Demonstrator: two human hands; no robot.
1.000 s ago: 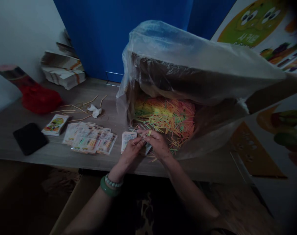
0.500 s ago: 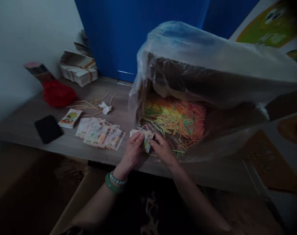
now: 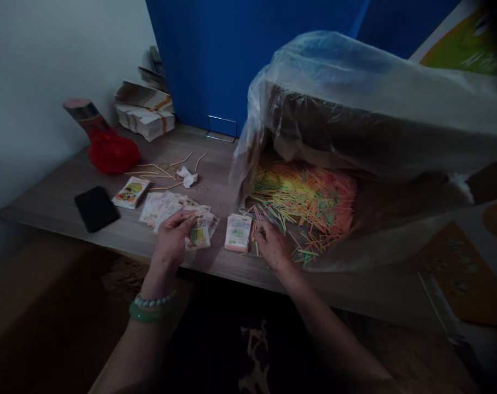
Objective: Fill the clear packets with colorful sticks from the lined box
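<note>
**Packet in the left hand, right hand in the loose straws**

Landmark: the small stack of packets near the table's front edge. Light dim.

Your left hand is just left of the stack, thumb and fingers pinching one packet by its upper left part. Clear film, a green-and-yellow strip showing inside. It overlaps the near end of the spread packets in view; whether it touches them, you can't tell from here.

Your right hand is just right of the stack, fingers curled in over a few loose straws. Can't tell whether any are gripped.

Handling, by judgement: the packet should weigh next to nothing; thin, floppy film, probably a bit slick. Take it by a top corner or edge, light pinch, so the contents aren't bent. Straws look light and slim, likely to roll or crush under a hard squeeze; hold mid-length, between fingertips.

Beyond and right of the stack: a box draped in a plastic bag, a bright straw heap inside, some spilling out at its mouth. Left of the stack, past the spread packets: a printed pack, then a flat black object. Beyond and left: crumpled paper, a red bundle.
</note>
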